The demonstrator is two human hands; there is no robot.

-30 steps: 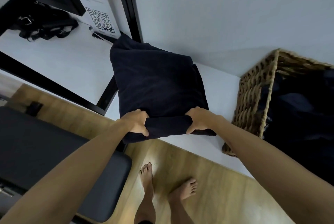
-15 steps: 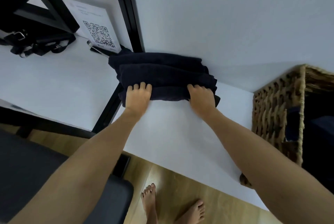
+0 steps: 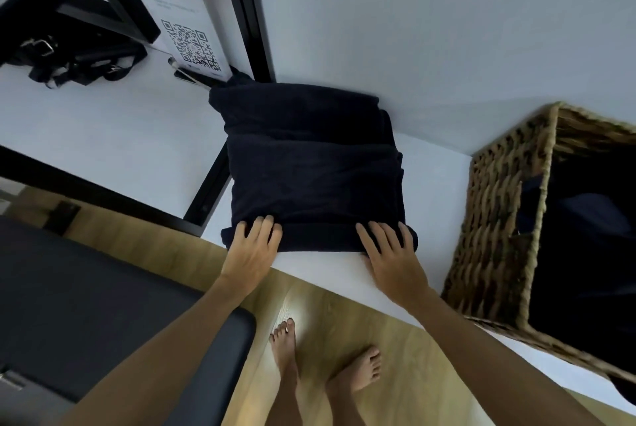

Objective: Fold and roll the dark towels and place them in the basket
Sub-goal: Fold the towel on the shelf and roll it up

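Note:
A dark folded towel [image 3: 309, 164] lies on the white table [image 3: 437, 205], reaching from the wall to the table's near edge. Its near end forms a short thick roll. My left hand [image 3: 253, 246] presses on the left end of that roll with straight, spread fingers. My right hand [image 3: 389, 250] presses on the right end the same way. A woven wicker basket [image 3: 495, 219] stands on the table to the right, with dark towels [image 3: 585, 236] inside it.
A QR-code sign [image 3: 187, 33] and a black strapped bag [image 3: 75, 57] sit on the adjoining white table at the left, framed by black bars. A dark padded bench [image 3: 86, 305] stands low on the left. My bare feet [image 3: 285, 350] stand on the wooden floor.
Half a second ago the towel looked rolled up far from me with both hands on it. Now it lies longer toward me and my hands press a roll at the near edge.

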